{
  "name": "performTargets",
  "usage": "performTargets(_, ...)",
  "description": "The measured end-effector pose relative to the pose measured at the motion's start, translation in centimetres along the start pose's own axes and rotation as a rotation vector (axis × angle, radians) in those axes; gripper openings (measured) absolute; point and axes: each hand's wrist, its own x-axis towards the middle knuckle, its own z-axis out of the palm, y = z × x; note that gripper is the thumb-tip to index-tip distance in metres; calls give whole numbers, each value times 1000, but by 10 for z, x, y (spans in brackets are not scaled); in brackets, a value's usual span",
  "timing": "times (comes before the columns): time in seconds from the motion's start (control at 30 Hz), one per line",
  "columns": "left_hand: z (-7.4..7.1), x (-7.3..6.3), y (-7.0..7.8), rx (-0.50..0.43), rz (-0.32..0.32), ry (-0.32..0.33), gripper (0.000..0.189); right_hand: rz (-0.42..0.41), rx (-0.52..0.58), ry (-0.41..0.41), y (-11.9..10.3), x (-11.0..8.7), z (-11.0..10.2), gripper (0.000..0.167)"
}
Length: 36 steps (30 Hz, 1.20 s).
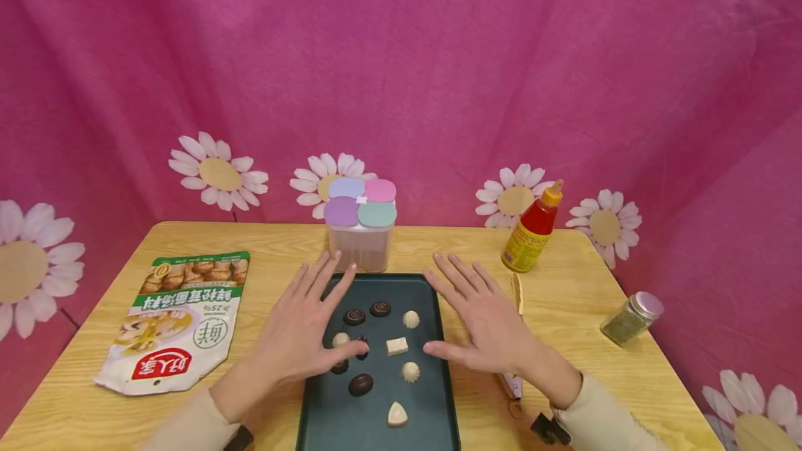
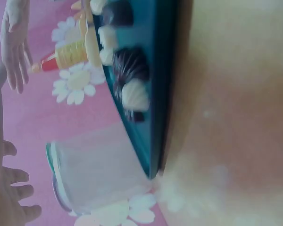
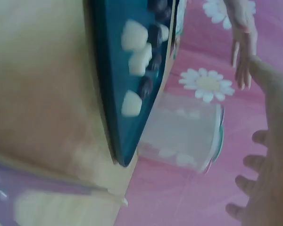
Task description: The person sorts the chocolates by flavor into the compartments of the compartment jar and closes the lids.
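Note:
Both hands are held out palm down with fingers spread. My left hand [image 1: 301, 326] hovers over the left edge of a dark baking tray [image 1: 376, 409], its thumb overlapping some chocolates. Above the tray's right edge is my right hand [image 1: 485, 326], holding nothing. In the wrist views the left hand [image 2: 4, 183] and right hand [image 3: 269, 183] show raised above the tray. Several dark chocolates, such as an oval one [image 1: 360, 385], lie on the tray's left and top. White chocolates, including a triangular one [image 1: 397, 415] and a swirled one [image 1: 410, 372], lie mostly on its right.
A clear container [image 1: 360, 246] with four-coloured lids stands behind the tray. A food pouch [image 1: 182, 326] lies at left. Rightward are a red sauce bottle [image 1: 532, 228], a spice jar [image 1: 631, 319] and a slim item [image 1: 512, 385] partly under my right hand. A pink cloth [image 1: 401, 89] hangs behind.

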Motion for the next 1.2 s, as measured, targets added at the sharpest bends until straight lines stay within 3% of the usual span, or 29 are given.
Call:
performTargets(0.17, -8, 21, -18, -10, 33, 106, 96, -85, 121, 10, 22, 33, -3, 90)
performTargets(0.3, -10, 39, -31, -38, 58, 174, 85, -133, 136, 44, 36, 63, 0, 81)
performTargets(0.5, -5, 64, -47, -71, 83, 257, 65, -139, 147, 77, 48, 106, 10, 69)
performTargets(0.8, 7, 94, -60, -72, 36, 248, 44, -152, 144, 108, 54, 151, 25, 57)
performTargets(1.2, 18, 110, -60, -8, -2, 237, 40, -157, 127, 95, 57, 165, 31, 43)
